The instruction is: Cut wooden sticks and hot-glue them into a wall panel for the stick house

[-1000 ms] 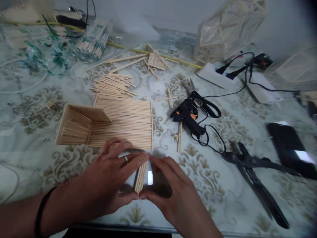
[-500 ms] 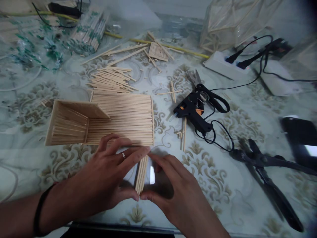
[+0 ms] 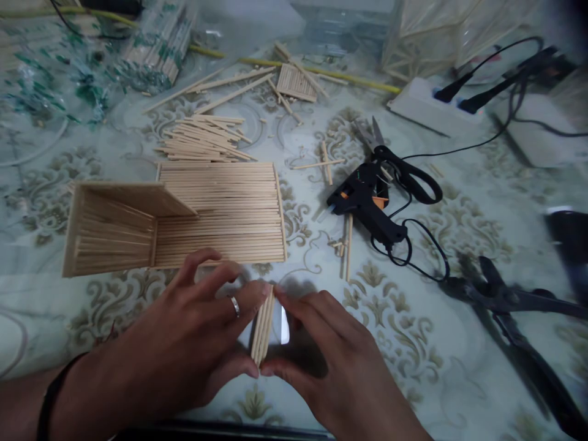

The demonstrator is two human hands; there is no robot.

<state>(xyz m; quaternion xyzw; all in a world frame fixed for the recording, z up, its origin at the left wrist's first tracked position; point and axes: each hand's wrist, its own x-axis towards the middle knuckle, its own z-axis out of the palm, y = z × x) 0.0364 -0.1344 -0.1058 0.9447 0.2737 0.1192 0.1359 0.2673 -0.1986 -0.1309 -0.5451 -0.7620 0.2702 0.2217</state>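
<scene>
A small bundle of wooden sticks [image 3: 263, 327] is pinched lengthwise between my two hands, near the table's front edge. My left hand [image 3: 202, 327], with a ring and a dark wristband, has its thumb at the near end and a fingertip at the far end. From the other side, my right hand [image 3: 335, 349] touches the same two ends with thumb and fingers. Just beyond the hands lies a flat panel of glued sticks [image 3: 225, 214]. Upright stick walls [image 3: 113, 236] form a corner on its left part.
A pile of loose sticks [image 3: 202, 139] lies behind the panel. To the right are a black glue gun [image 3: 367, 199], scissors [image 3: 408, 174] and large cutters [image 3: 509, 306]. A white power strip [image 3: 427, 110] with plugged cords sits at back right, packaged sticks [image 3: 158, 46] at back left.
The stick bundle now shows a clear gap from the panel, its far end freed from under the fingers. My view has shifted slightly; both hands keep their grip.
</scene>
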